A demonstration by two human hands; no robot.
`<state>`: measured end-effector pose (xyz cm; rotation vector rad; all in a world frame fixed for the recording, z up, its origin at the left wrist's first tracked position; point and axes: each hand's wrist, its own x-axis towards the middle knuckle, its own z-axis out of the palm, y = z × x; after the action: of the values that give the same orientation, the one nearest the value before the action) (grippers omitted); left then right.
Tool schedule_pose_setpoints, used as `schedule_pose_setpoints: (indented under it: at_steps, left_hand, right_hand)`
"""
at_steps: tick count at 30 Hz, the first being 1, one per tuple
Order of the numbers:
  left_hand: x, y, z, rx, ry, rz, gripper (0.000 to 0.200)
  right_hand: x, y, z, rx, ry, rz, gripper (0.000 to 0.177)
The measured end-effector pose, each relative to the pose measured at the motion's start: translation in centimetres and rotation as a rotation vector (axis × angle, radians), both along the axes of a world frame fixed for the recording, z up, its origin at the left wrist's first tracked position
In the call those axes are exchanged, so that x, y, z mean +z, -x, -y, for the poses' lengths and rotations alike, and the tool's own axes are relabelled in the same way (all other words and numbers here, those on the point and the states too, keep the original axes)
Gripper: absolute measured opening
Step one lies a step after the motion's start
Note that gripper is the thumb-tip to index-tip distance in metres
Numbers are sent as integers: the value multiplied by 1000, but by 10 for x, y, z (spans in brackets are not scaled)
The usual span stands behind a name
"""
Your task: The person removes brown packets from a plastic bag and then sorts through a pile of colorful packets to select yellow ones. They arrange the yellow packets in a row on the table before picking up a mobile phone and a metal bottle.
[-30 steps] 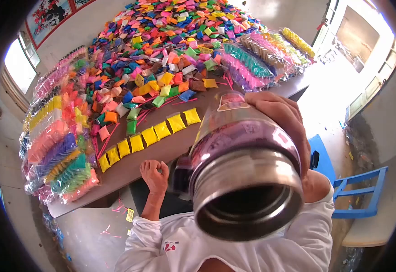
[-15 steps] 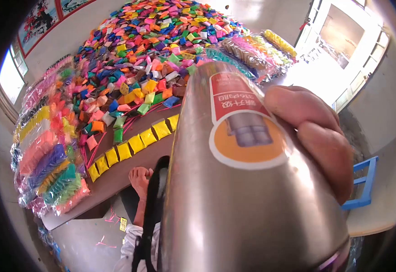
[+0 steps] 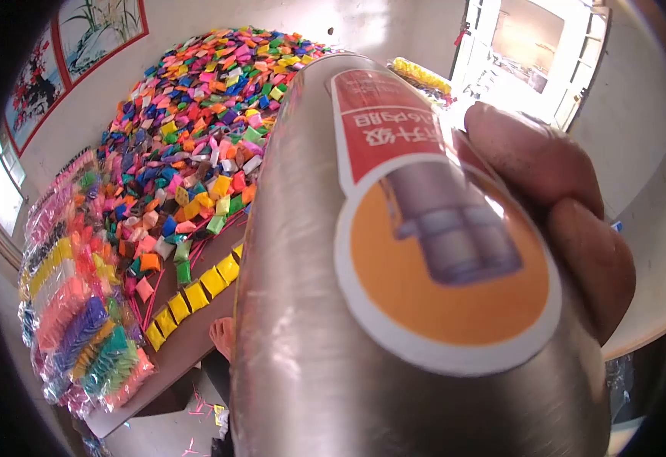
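Observation:
A stainless steel thermos flask (image 3: 302,320) fills the middle of the head view, raised very close to the camera with its base tilted up and away. A red, white and orange sticker (image 3: 394,320) is on its side. My right hand (image 3: 569,206) is closed around the flask from the right; two fingers show and the rest is hidden behind it. Low at the table's front edge lies my left hand (image 3: 223,335), partly covered by the flask. Its visible fingers rest on the edge, apart and holding nothing. Near it runs a row of yellow packets (image 3: 196,295).
A large heap of small colourful packets (image 3: 203,114) covers the back of the brown table (image 3: 150,381). Clear bags of sorted packets (image 3: 81,305) are stacked at the left. Pink strips (image 3: 199,404) lie on the floor. A bright doorway (image 3: 531,53) stands at the back right.
The flask has tilted further up and come closer, with its sticker looking larger. The view has swung up and to the right. The flask now covers more of my left hand and the yellow row.

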<state>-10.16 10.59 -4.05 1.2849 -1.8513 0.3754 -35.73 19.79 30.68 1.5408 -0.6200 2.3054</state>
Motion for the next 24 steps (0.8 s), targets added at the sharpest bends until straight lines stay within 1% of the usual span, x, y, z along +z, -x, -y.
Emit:
schedule_pose_setpoints:
  at_steps: [2, 5, 14, 24]
  left_hand:
    - [7, 1, -3, -31, -6, -23, 26]
    - [3, 0, -3, -8, -35, -11, 25]
    - [16, 3, -8, -55, 0, -39, 25]
    - [12, 2, -7, -46, -19, -42, 23]
  right_hand:
    - [-1, -2, -4, 22, -29, -2, 39]
    - [1, -3, -6, 35, -45, 2, 39]
    - [5, -2, -8, 52, -69, 0, 40]
    - [4, -3, -8, 53, -69, -5, 40]
